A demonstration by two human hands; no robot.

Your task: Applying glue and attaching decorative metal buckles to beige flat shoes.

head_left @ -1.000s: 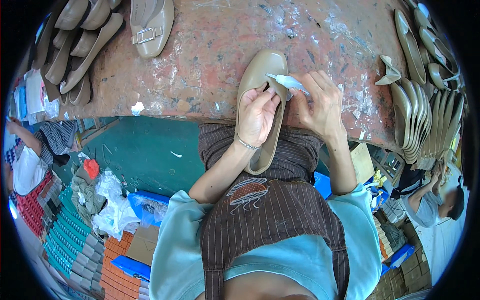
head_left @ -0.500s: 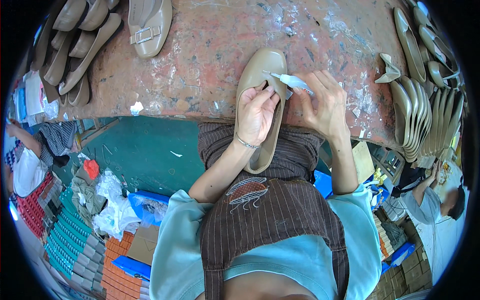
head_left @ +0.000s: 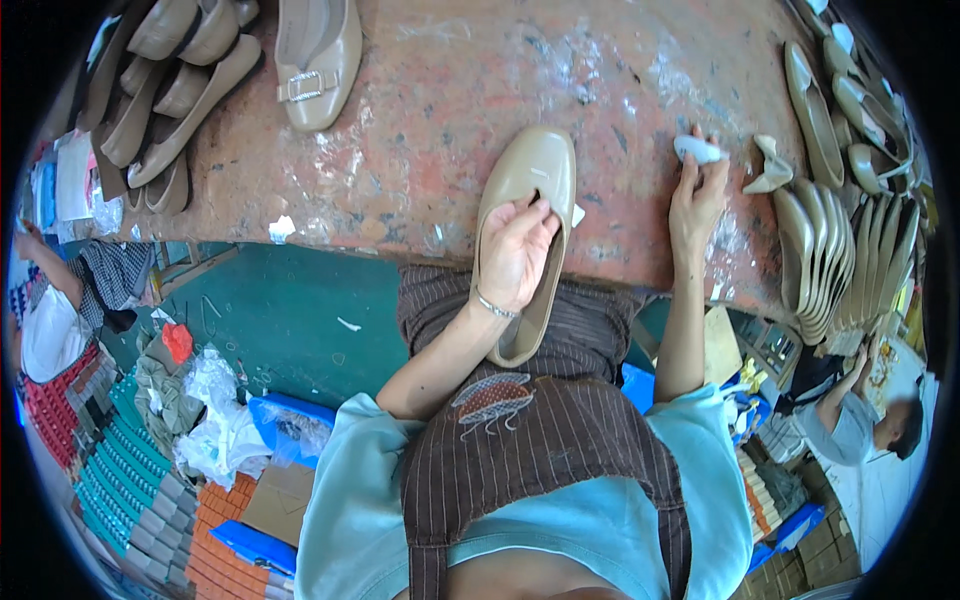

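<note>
Held shoe: one, beige, smooth, square-toed; toe pointing away from me over the table, heel end toward my lap.
Toe mark: short and pale, on top of the held shoe, ahead of its opening.
Left hand: closed on the held shoe at the front of its opening, thumb above, fingertips bent in at the edge.
Right hand: holding the bottle, well to the right of the held shoe.
Bottle: small, white, between my thumb and fingers; I cannot tell whether it touches the table.
Handling, shoe: likely light, upper supple, sole stiffer; the glossy finish may slip and scuff. Best taken by the opening's edge or the sides, clear of the mark.
Handling, bottle: likely light and soft-walled; best taken lightly round the body.
Buckled shoe: one, beige, beyond and left of the held shoe.
Beige strip: one, folded, right of the held shoe, past the bottle.
Shoe row: several, nested, far right of the held shoe.
</note>
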